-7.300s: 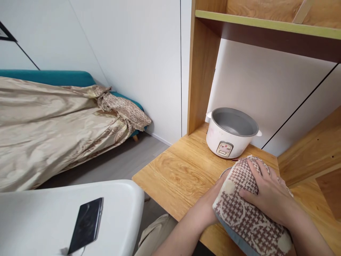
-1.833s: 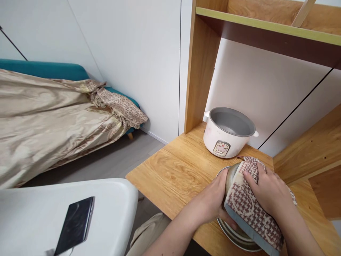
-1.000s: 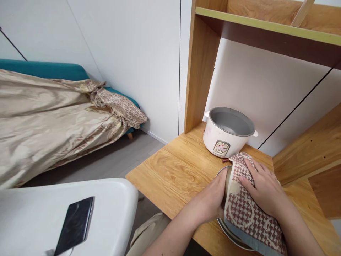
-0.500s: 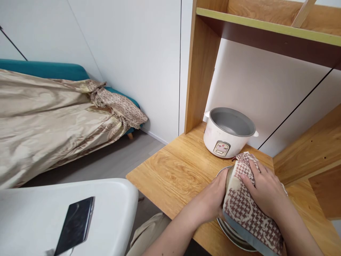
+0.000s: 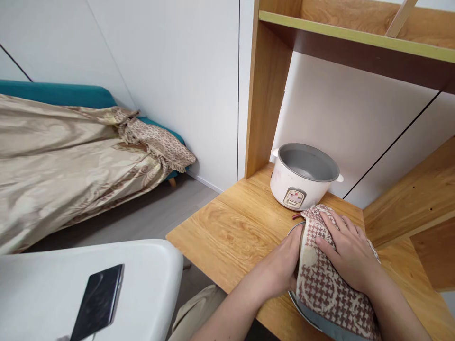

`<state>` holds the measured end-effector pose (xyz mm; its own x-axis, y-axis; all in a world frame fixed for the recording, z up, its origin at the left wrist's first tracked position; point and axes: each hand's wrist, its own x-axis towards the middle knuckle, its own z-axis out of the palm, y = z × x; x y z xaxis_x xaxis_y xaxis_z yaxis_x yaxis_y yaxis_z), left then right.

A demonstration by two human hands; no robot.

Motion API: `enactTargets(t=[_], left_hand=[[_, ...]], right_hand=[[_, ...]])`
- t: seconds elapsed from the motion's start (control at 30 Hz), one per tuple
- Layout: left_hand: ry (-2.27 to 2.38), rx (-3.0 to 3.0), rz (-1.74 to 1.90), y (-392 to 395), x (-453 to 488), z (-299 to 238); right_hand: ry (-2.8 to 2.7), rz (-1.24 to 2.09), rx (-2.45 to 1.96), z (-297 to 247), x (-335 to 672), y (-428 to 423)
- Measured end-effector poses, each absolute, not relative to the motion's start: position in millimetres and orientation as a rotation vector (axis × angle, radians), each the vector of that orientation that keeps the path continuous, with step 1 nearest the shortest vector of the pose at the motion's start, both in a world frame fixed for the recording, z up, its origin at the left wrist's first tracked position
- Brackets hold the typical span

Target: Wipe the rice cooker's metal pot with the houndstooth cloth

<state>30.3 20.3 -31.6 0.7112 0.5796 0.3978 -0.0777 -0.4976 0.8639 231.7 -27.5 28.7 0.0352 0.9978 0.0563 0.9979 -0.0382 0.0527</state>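
Note:
A brown-and-cream patterned towel (image 5: 320,279) with a grey-blue border drapes over something at the lower right. My right hand (image 5: 350,248) lies over the towel, fingers spread and pressing on it. On its left side, my left hand (image 5: 284,265) is closed at the edge of a covered object; its fingertips are hidden, and I cannot make out what it grips. Part of a round metal rim (image 5: 300,310) shows beneath the hands. Just behind the towel stands a white rice cooker (image 5: 302,182), lidless, its grey inside visible.
The wooden desk (image 5: 220,227) has an upright side panel (image 5: 263,94) and a shelf (image 5: 341,52) above. At lower left, a dark phone (image 5: 97,298) lies on a white table (image 5: 152,270). A cloth-covered teal sofa (image 5: 81,94) stands by the wall.
My right hand and the towel have slid slightly left, so the towel's top corner now reaches the rice cooker's front base. My left hand stays nearly in place.

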Motion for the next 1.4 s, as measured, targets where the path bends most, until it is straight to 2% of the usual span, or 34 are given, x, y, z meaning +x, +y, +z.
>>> enactTargets(t=[0.23, 0.63, 1.0, 1.4], left_hand=[[0.45, 1.928, 0.838, 18.7, 30.9, -31.4], [0.39, 1.948, 0.847, 19.4, 29.3, -29.2], [0.425, 1.924, 0.86, 15.9, 29.6, -26.8], [0.41, 1.97, 0.841, 19.6, 30.1, -32.0]], right_hand=[[-1.928, -0.085, -2.488, 31.5, 226.1, -25.5], [-2.225, -0.093, -2.316, 31.3, 229.6, -29.4], [-1.949, -0.066, -2.493, 32.9, 224.8, -26.4], [-2.213, -0.181, -2.241, 25.8, 230.7, -29.3]])
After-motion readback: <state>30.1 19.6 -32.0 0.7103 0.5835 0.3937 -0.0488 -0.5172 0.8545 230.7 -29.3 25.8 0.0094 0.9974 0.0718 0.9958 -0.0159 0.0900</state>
